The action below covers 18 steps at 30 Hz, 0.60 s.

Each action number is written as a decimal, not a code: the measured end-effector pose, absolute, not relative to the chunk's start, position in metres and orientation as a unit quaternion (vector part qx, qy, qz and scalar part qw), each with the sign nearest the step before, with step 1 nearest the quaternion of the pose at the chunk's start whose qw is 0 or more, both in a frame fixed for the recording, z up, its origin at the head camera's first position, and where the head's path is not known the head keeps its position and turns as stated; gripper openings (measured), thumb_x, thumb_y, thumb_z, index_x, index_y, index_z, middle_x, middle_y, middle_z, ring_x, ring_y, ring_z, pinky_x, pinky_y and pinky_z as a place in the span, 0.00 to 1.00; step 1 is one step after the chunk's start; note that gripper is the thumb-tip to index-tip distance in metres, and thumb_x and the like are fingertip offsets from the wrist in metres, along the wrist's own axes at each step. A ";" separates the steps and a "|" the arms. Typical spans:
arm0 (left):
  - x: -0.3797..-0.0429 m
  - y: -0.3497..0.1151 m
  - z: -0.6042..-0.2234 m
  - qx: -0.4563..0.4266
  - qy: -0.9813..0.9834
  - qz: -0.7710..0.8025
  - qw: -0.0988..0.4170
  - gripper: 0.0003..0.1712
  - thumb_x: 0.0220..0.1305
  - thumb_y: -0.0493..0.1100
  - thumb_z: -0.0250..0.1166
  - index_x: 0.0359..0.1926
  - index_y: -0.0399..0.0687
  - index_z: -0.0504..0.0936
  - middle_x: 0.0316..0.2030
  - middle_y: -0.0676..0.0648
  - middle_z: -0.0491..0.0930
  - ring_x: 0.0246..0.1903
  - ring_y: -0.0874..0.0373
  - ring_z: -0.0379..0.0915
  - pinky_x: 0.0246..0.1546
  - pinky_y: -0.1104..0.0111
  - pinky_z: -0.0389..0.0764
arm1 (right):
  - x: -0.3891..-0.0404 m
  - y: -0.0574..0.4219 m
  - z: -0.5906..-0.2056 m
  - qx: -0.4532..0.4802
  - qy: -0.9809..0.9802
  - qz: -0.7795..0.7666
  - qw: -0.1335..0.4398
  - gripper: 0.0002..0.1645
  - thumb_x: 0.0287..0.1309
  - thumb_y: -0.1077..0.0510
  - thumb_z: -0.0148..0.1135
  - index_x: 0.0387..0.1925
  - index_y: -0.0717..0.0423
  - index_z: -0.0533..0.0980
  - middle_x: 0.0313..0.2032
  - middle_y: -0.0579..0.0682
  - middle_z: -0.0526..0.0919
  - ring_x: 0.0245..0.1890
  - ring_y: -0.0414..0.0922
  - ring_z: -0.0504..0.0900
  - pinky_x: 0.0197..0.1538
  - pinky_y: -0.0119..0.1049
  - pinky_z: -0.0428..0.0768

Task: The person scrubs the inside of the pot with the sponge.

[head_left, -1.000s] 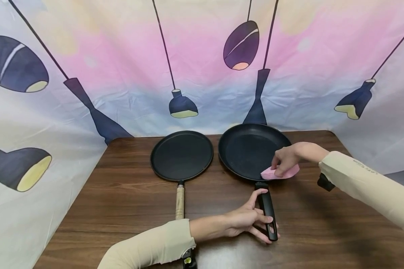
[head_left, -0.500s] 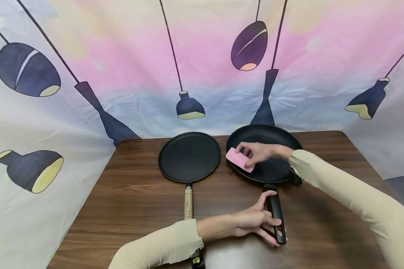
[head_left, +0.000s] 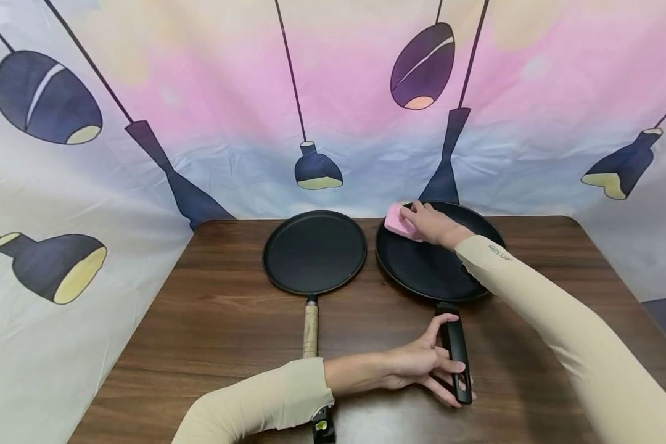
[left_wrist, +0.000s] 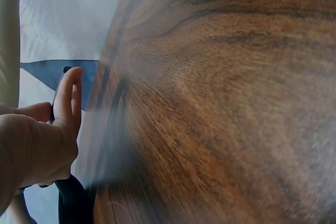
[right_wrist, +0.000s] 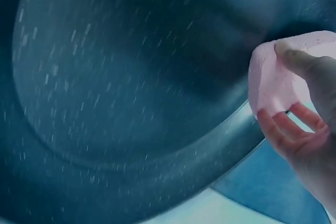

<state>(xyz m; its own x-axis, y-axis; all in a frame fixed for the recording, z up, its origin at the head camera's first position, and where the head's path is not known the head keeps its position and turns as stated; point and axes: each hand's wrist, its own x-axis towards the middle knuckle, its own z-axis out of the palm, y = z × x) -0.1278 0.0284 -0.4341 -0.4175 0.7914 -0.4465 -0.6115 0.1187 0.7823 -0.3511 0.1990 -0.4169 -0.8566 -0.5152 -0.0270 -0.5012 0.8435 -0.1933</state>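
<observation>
A black frying pan lies on the right part of the table, its black handle toward the front. My left hand grips that handle from the left, fingers and thumb around it. A pink sponge is pinched in my right hand at the pan's far left rim. In the right wrist view, the thumb presses one face of the sponge and the fingers curl under it; the pan's inner surface shows light specks. In the left wrist view, the left hand appears at the left edge.
A flat black griddle pan with a wooden handle lies left of the frying pan, a small gap between their rims. The brown wooden table ends at a cloth backdrop printed with lamps.
My right hand has carried the sponge from the pan's near right rim to the left side, then up to the far left rim. The left hand keeps its hold on the handle.
</observation>
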 end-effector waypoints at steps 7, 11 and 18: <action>-0.128 0.027 -0.435 0.091 0.527 0.652 0.537 0.41 0.77 0.32 0.55 0.72 0.80 0.48 0.54 0.27 0.81 0.59 0.26 0.74 0.56 0.37 0.80 | -0.356 0.213 -0.419 -0.291 0.952 0.074 -0.056 0.18 0.67 0.72 0.59 0.53 0.53 0.73 0.53 0.67 0.71 0.50 0.64 0.73 0.52 0.60 0.82; -0.128 0.026 -0.433 0.094 0.529 0.652 0.535 0.41 0.77 0.33 0.55 0.71 0.80 0.48 0.54 0.26 0.80 0.59 0.26 0.74 0.56 0.38 0.80 | -0.356 0.222 -0.417 -0.278 0.948 0.135 -0.081 0.19 0.66 0.73 0.60 0.52 0.51 0.74 0.52 0.66 0.72 0.50 0.64 0.74 0.51 0.58 0.83; -0.127 0.027 -0.432 0.093 0.532 0.656 0.528 0.41 0.76 0.32 0.55 0.71 0.80 0.49 0.51 0.30 0.82 0.58 0.26 0.75 0.55 0.38 0.81 | -0.355 0.246 -0.415 -0.242 0.963 0.113 -0.037 0.17 0.64 0.70 0.63 0.51 0.56 0.74 0.50 0.70 0.73 0.47 0.67 0.77 0.49 0.62 0.84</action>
<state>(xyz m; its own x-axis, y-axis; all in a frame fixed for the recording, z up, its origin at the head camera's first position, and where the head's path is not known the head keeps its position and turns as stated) -0.1273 0.0267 -0.4316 -0.4258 0.7907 -0.4399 -0.5937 0.1228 0.7953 -0.3552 0.2461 -0.4154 -0.8800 -0.4747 0.0167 -0.4580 0.8572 0.2356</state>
